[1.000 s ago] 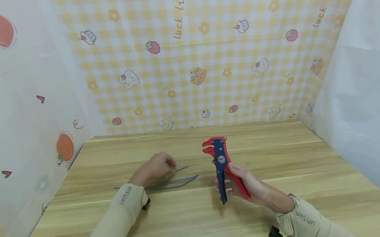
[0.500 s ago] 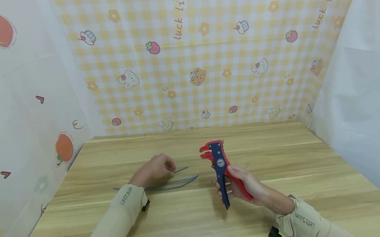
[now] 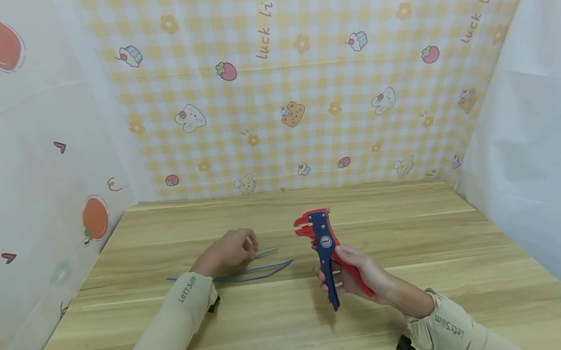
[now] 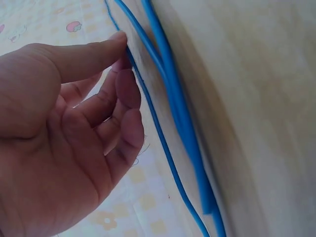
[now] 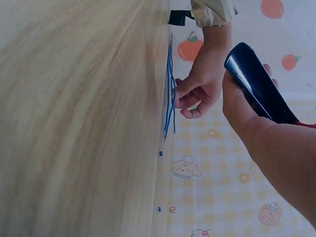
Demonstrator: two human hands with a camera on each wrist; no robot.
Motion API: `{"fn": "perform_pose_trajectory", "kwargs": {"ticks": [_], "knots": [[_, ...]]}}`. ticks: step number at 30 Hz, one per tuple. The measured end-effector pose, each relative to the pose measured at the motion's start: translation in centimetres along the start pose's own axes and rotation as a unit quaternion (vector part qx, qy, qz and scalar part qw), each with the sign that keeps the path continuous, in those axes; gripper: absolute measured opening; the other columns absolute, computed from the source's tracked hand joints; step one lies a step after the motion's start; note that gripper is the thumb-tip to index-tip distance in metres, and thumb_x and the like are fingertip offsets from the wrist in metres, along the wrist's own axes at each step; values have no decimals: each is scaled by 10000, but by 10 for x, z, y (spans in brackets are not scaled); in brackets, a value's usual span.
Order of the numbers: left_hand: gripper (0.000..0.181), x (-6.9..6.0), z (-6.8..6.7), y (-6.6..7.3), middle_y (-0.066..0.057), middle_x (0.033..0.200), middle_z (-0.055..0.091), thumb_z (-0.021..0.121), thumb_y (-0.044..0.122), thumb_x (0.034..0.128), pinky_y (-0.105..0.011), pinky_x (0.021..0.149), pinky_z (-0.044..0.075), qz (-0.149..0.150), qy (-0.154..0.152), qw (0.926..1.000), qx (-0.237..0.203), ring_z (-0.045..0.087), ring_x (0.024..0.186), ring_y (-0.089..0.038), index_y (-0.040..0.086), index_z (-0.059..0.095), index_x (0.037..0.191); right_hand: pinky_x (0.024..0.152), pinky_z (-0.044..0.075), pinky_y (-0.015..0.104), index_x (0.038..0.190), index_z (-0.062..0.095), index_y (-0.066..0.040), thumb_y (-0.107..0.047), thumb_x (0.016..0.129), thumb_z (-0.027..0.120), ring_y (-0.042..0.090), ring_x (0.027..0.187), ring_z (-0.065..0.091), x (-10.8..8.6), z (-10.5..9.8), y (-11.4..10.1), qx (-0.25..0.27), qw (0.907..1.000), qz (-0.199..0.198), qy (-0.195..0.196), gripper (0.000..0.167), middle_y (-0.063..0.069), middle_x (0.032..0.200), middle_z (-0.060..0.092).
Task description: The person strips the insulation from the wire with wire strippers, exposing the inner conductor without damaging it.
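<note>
My left hand [image 3: 230,247] is over the left middle of the table. In the left wrist view its thumb and index finger pinch a thin blue wire [image 4: 159,131]; a short end of it shows past the fingers in the head view. Beside that hand lie more blue wires [image 3: 266,275], partly under the wrist. My right hand [image 3: 362,267] grips a red and blue wire stripper [image 3: 322,231] by its handles, held above the table with its head up and its jaws pointing left, apart. The handles stand spread. In the right wrist view only a dark handle [image 5: 256,84] shows clearly.
Two tiny blue wire bits [image 5: 161,153] lie on the wooden table [image 3: 279,338] in the right wrist view. A patterned cloth [image 3: 259,84] hangs behind the table, with cloth on both sides.
The wire stripper has dropped slightly and shifted a little left, its handle ends nearer me. My left hand has barely moved, still pinching the wire.
</note>
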State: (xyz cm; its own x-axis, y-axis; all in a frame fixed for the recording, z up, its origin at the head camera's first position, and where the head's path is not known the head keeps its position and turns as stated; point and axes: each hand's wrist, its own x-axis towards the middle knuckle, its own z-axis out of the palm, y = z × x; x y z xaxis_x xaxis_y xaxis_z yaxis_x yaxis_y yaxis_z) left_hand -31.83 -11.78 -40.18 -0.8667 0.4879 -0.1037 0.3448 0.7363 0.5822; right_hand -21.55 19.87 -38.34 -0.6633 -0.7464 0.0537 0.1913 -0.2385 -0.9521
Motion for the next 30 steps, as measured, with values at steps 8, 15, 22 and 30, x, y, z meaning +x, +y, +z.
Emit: {"fn": "perform_pose_trajectory", "kwargs": {"ticks": [8, 15, 22, 30], "knots": [[135, -3, -1, 0, -9, 975, 669, 571, 25, 956, -434, 917, 515, 240, -14, 9997, 28, 624, 968, -202, 76, 672, 1030, 907, 501, 466, 1526, 249, -80, -277, 1106, 178, 218, 972, 605, -1, -2, 1, 14, 10000, 14, -4, 470, 92, 1075, 583], [176, -4, -3, 3, -52, 1051, 659, 491, 32, 1004, -440, 945, 503, 629, -37, 9979, -142, 610, 1036, -221, 44, 646, 1084, 913, 502, 468, 1515, 294, -112, -268, 1105, 185, 221, 968, 615, -1, -3, 1, 64, 9999, 26, -103, 452, 82, 1074, 586], [180, -7, -5, 7, -90, 1116, 639, 484, 72, 1028, -423, 917, 499, 872, 5, 9943, -621, 588, 1055, -225, 48, 635, 1123, 904, 503, 479, 1520, 275, -106, -225, 1096, 233, 217, 956, 616, 0, -3, -1, -105, 9999, 42, -40, 442, 82, 1058, 590], [153, -1, -5, 11, -142, 1093, 656, 512, 58, 1023, -384, 873, 516, 1516, 14, 9854, -779, 613, 1016, -218, 9, 630, 1106, 897, 513, 468, 1477, 238, 21, -172, 1054, 327, 195, 949, 614, 0, -3, -2, -373, 9993, 30, 73, 473, 62, 1024, 602]]}}
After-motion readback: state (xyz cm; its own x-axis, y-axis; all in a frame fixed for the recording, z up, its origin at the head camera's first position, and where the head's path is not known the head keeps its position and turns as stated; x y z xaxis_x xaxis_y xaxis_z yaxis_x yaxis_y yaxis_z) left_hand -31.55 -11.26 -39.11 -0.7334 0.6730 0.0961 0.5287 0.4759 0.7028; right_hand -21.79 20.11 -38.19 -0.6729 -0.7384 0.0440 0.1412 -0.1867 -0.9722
